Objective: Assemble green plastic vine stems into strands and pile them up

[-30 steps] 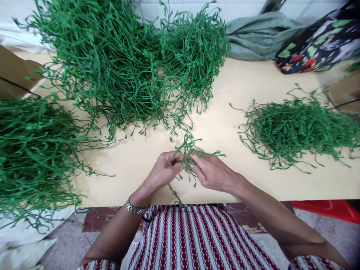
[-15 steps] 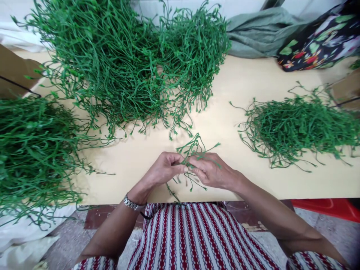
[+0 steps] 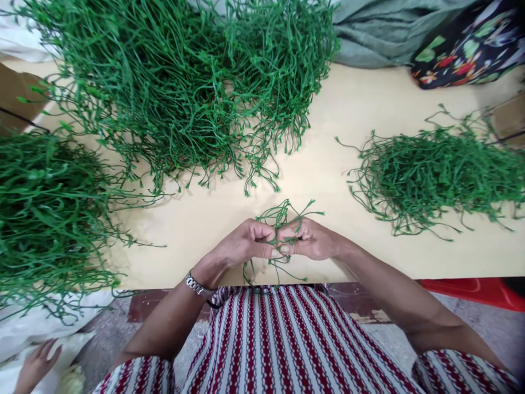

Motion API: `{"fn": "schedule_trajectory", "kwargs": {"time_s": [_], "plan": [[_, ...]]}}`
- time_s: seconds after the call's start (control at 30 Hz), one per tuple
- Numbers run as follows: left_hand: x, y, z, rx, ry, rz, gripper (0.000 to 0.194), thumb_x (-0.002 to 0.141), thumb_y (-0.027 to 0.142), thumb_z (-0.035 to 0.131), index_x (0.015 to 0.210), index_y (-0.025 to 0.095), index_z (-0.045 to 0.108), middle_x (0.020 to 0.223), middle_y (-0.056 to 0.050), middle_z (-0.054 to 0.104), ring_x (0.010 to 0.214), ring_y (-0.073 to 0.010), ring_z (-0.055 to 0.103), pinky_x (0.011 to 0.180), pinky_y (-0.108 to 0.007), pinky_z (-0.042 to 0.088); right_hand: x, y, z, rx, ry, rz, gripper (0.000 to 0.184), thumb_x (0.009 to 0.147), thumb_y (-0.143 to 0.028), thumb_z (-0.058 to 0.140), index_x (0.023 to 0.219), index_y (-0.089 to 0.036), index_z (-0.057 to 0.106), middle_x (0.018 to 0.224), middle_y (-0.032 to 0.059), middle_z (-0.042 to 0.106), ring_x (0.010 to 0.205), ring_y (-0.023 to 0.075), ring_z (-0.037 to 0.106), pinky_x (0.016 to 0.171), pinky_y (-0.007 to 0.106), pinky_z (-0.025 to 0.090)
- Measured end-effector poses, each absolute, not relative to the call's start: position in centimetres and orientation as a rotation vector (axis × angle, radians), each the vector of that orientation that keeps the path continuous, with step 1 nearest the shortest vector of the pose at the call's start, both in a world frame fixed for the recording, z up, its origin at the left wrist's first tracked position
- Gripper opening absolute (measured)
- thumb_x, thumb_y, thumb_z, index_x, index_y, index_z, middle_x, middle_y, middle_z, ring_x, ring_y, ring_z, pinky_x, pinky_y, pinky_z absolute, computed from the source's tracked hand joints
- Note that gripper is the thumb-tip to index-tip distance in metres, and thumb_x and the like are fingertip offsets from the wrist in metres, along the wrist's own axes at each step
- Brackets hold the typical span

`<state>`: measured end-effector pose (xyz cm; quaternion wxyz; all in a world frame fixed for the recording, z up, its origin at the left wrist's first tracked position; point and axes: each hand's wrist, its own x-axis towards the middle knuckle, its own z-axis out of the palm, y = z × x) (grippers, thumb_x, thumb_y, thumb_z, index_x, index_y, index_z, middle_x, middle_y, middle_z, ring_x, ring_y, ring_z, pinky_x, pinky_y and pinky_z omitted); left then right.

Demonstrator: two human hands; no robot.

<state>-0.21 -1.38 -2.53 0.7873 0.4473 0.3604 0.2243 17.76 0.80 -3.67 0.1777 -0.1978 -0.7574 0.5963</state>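
Observation:
My left hand and my right hand meet close to the table's front edge, thumb tips nearly touching. Both are closed in a pinch on a small cluster of thin green stems, which look like artificial plant stems. Branching tips stick out above the fingers and trail below them toward the striped shirt. The exact spot where the fingers grip is hidden. Beyond the hands rises a big heap of similar green stems. Another pile lies to the left, and a smaller pile to the right.
The pale table ends just in front of my body. A grey-green cloth and a black floral fabric lie at the back right. Cardboard stands at far left. Another person's hand shows at lower left, over white sacking.
My hands have drawn level, thumbs now facing each other over the stems, and the right fingers have curled in. The view has tipped slightly downward. Another person's hand has appeared at lower left.

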Motion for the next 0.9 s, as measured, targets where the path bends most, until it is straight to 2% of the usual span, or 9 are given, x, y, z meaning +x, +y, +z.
{"fn": "schedule_trajectory", "kwargs": {"time_s": [0.5, 0.73, 0.9], "plan": [[-0.3, -1.7, -3.4, 0.766, 0.754, 0.509, 0.027, 0.050, 0.022, 0.067, 0.043, 0.014, 0.042, 0.040, 0.006, 0.038, 0.039, -0.0043, 0.029, 0.043, -0.023, 0.016, 17.5, 0.1, -4.5, -0.668, -1.891, 1.901, 0.038, 0.081, -0.045, 0.054, 0.059, -0.014, 0.050, 0.053, -0.0034, 0.043, 0.050, 0.0068, 0.038, 0.046, 0.019, 0.030], [-0.7, -1.6, -3.4, 0.666, 0.725, 0.593, 0.029, 0.048, 0.022, 0.069, 0.040, 0.014, 0.042, 0.039, 0.005, 0.036, 0.038, -0.0050, 0.030, 0.043, -0.024, 0.017, 17.6, -0.4, -4.5, -0.670, -1.611, 2.046, 0.037, 0.075, -0.048, 0.060, 0.062, -0.013, 0.057, 0.055, -0.0003, 0.052, 0.050, 0.0092, 0.044, 0.049, 0.023, 0.036], [-1.2, -1.3, -3.6, 0.706, 0.732, 0.691, 0.023, 0.055, 0.030, 0.072, 0.057, 0.012, 0.059, 0.050, 0.001, 0.050, 0.044, -0.0077, 0.040, 0.047, -0.024, 0.027, 17.9, 0.2, -4.3, -0.673, -1.664, 2.027, 0.035, 0.078, -0.047, 0.057, 0.066, -0.014, 0.059, 0.060, 0.0012, 0.054, 0.055, 0.0107, 0.045, 0.055, 0.024, 0.036]]}}
